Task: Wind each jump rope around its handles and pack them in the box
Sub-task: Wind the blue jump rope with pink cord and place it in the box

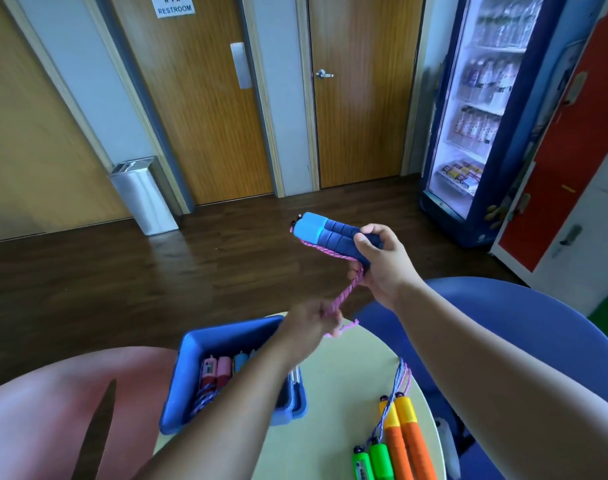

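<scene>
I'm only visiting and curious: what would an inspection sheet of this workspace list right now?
Surface: round pale yellow table, partly covered.
Job's things: blue plastic box on the table holds a rope with red and pink handles. Orange foam handles and green plastic handles lie on the table, cords loose. Dark blue foam handles are raised above the table, pink rope trailing from them.
Clutter: whitish object beside the table, too blurred to identify.
Hands: right hand grips the dark blue foam handles; left hand pinches the pink rope.
Cables: nothing seen.
Surroundings: wooden doors, metal bin, lit drinks fridge, blue chair.
</scene>
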Tool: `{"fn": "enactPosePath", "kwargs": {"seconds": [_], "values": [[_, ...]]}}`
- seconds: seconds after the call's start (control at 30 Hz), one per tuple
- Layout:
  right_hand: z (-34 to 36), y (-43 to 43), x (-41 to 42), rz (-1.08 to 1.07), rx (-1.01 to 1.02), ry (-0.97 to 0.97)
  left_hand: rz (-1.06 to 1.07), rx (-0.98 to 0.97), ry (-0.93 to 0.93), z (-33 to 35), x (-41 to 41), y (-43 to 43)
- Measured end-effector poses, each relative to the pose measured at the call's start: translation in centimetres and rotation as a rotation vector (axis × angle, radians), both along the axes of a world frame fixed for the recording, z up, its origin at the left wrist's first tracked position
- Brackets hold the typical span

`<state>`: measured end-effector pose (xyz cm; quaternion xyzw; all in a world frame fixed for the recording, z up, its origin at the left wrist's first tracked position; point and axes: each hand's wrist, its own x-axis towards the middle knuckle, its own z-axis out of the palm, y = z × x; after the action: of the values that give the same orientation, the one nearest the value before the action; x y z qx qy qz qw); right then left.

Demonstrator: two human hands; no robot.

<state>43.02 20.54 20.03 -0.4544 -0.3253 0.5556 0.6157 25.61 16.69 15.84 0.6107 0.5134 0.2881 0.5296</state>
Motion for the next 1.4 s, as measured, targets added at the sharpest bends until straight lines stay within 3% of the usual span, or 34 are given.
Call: {"fn": "enactPosePath", "kwargs": {"seconds": [0.17,0.47,0.63,0.83,0.93,1.1,1.23,1.4], "values": [[1.1,-0.1,1.8,0.007,0.038,-0.021,0.122,0.233,0.288,2.8,-3.3,3.5],[3.0,-1.2,-0.5,0.031,0.284,-0.516,0.060,0.739,0.457,14.2,-2.7,4.0],[4.7,-2.9,-2.0,0.159,0.403,-0.440,0.006,0.776,0.551,19.0,-2.2,3.9],[8.1,-4.0,-2.6,0.090,0.515,-0.347,-0.031,0.839,0.625,24.7,-2.2,4.2],[9.7,-4.5,-2.3,0.103,0.550,-0.316,-0.113,0.731,0.570,26.4,-3.3,5.1],[10.0,-5.9,-3.2,0.263,0.626,-0.336,-0.186,0.542,0.386,26.0,-4.9,6.4],[8.1,-6.6,-4.2,0.326,0.579,-0.371,-0.251,0.595,0.570,23.5,-3.5,5.6],[5.2,-7.8,-5.2,0.478,0.454,-0.434,-0.259,0.539,0.629,21.1,-4.2,5.7]]}}
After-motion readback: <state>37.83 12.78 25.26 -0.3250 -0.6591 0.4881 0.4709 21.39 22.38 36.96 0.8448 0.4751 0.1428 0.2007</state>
